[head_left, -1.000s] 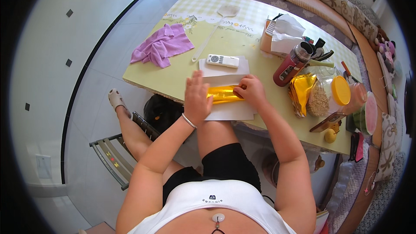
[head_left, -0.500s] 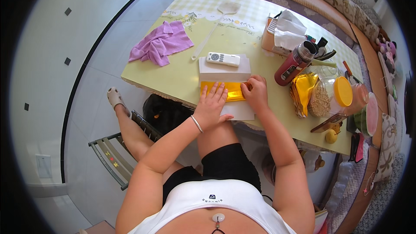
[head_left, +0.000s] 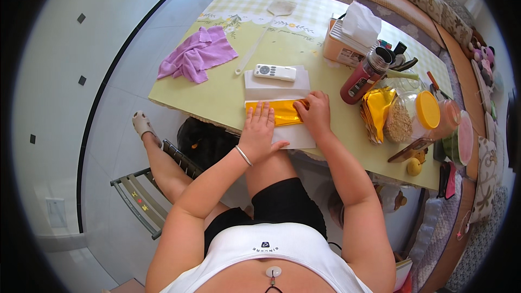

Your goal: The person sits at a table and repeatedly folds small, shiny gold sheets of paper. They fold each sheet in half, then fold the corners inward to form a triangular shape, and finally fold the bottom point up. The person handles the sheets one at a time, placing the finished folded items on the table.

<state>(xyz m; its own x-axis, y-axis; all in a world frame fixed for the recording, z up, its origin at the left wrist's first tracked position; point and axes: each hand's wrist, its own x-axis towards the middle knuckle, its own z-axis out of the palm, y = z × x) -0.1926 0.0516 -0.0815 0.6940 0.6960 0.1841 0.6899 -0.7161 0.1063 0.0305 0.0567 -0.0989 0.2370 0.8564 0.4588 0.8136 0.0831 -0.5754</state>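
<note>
A strip of shiny gold foil (head_left: 283, 114) lies folded across white paper (head_left: 297, 137) at the table's near edge. My left hand (head_left: 257, 134) rests flat on the foil's left part, fingers stretched out and thumb spread to the side. At the right end, my right hand (head_left: 317, 113) is closed, its thumb and fingertips pinching the foil's upper edge. A white remote control (head_left: 275, 72) sits on the far part of the paper, just beyond the foil.
On the left are a purple cloth (head_left: 198, 55) and a long-handled spatula (head_left: 282, 8). To the right stand a tissue box (head_left: 341, 49), a dark red flask (head_left: 362, 78), gold foil packets (head_left: 375, 113), a yellow-lidded jar (head_left: 401, 119), a phone (head_left: 410, 150) and a cut watermelon (head_left: 461, 141).
Along the foil my right hand has shifted slightly left. The left hand still presses flat, its fingers closer together. The whole view has drifted a little.
</note>
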